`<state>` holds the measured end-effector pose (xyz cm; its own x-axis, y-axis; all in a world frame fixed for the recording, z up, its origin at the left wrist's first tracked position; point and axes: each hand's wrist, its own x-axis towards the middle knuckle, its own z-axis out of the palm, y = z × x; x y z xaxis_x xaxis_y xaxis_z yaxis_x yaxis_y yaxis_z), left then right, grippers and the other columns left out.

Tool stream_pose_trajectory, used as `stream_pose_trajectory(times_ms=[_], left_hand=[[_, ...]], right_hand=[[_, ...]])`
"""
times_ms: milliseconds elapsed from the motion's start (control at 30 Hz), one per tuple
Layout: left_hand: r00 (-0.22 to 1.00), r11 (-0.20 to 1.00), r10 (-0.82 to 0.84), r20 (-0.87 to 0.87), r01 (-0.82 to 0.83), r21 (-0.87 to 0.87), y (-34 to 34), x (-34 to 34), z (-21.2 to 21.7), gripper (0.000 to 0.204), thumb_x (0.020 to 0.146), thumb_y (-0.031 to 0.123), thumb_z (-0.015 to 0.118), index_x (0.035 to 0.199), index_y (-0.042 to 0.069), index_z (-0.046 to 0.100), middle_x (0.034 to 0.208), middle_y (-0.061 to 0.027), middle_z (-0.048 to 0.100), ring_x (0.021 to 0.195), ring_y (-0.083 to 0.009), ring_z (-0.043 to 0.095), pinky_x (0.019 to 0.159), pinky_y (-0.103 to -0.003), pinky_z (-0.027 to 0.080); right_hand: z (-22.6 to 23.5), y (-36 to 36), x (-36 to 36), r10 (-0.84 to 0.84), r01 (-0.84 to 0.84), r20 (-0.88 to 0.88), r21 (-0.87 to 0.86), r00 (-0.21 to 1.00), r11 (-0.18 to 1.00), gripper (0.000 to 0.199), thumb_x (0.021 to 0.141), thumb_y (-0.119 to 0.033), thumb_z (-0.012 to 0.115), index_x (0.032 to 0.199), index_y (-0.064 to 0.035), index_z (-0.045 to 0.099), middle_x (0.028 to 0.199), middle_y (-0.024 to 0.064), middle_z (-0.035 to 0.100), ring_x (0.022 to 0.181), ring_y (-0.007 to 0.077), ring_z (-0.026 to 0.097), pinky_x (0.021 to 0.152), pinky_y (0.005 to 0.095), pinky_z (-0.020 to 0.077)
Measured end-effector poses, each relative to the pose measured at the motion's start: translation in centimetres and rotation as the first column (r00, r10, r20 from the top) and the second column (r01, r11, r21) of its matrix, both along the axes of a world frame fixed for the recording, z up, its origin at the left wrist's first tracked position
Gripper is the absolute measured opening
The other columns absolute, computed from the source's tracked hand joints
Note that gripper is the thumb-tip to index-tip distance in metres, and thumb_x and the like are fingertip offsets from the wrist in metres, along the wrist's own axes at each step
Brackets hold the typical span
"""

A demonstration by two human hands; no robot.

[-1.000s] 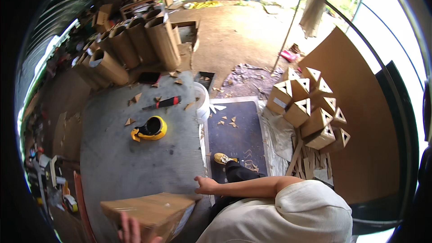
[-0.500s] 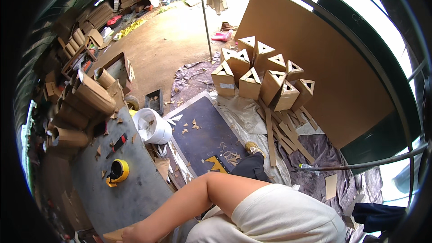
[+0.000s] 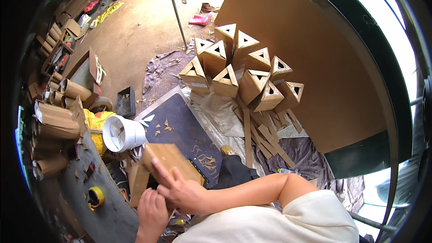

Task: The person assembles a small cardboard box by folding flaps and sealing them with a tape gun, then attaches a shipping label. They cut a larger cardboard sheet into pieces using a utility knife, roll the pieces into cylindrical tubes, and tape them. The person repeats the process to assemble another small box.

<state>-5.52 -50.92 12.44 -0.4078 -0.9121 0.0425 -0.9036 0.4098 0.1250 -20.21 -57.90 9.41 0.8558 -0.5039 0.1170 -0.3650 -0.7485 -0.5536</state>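
A brown cardboard box (image 3: 165, 158) is held low in the view, above the near edge of a dark mat (image 3: 182, 123). My right hand (image 3: 182, 192) lies flat on its near face with the fingers spread, the arm coming in from the right. My left hand (image 3: 151, 212) grips the box's lower left side from below. Part of the box is hidden behind both hands.
A white bucket (image 3: 120, 133) lies just left of the box. Several boxes with triangular holes (image 3: 238, 69) are piled against a large cardboard sheet (image 3: 297, 40). Cardboard strips (image 3: 261, 135) lie below them. Cardboard tubes (image 3: 56, 121), a yellow tape roll (image 3: 95, 196) and a black crate (image 3: 126, 101) are at the left.
The view has swung around. The cardboard box, near the lower edge a second ago, is now raised in front of me with both hands on it.
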Motion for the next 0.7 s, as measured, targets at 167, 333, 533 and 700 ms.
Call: stream_pose_trajectory(times_ms=[167,333,533,700], left_hand=[[0.924,0.992,0.117,-0.363,-0.127,-0.002,-9.0,-4.4,-10.4,0.035,0.069,0.005,0.067,0.094,0.003,0.043,0.106,-0.0181,0.054,0.105,-0.0377,0.05,0.091,-0.046,0.04],[0.811,0.925,0.328,-0.485,-0.379,-0.009,-15.6,-7.0,-8.0,0.034,0.07,0.002,0.066,0.099,0.003,0.047,0.117,-0.0166,0.052,0.106,-0.0351,0.051,0.09,-0.039,0.041],[0.603,0.301,0.783,0.149,-0.577,0.759,0.6,-2.0,-19.5,0.04,0.069,0.016,0.068,0.105,0.005,0.053,0.107,-0.0151,0.055,0.101,-0.0326,0.052,0.086,-0.039,0.041],[0.53,-0.163,0.71,0.465,-0.518,0.84,7.9,-2.8,-19.1,0.038,0.072,0.015,0.067,0.105,0.002,0.055,0.096,-0.018,0.06,0.09,-0.0315,0.058,0.079,-0.037,0.046]], right_hand=[[-9.1,-7.8,-3.8,-0.319,0.286,-0.12,-0.234,0.94,0.929,0.031,0.062,-0.015,0.063,0.091,-0.0056,0.056,0.134,0.0301,0.026,0.112,0.0475,0.04,0.079,0.0447,0.0477],[-20.0,-19.9,-12.0,-0.469,0.567,-0.457,0.098,0.756,0.818,0.044,0.053,-0.011,0.075,0.089,-0.0067,0.049,0.14,0.0272,0.004,0.101,0.0403,0.047,0.073,0.0411,0.0517],[-37.7,-24.5,-18.3,-0.567,0.674,-0.593,-0.053,0.572,0.736,0.035,0.061,-0.007,0.069,0.091,-0.007,0.049,0.142,0.0192,0.012,0.101,0.0347,0.047,0.068,0.0381,0.0538],[-53.9,-23.4,-21.6,-0.341,0.737,-0.897,-0.027,0.28,0.675,0.048,0.085,-0.013,0.045,0.132,-0.0106,0.034,0.147,0.0067,0.005,0.121,0.0309,0.037,0.084,0.0348,0.0487]])
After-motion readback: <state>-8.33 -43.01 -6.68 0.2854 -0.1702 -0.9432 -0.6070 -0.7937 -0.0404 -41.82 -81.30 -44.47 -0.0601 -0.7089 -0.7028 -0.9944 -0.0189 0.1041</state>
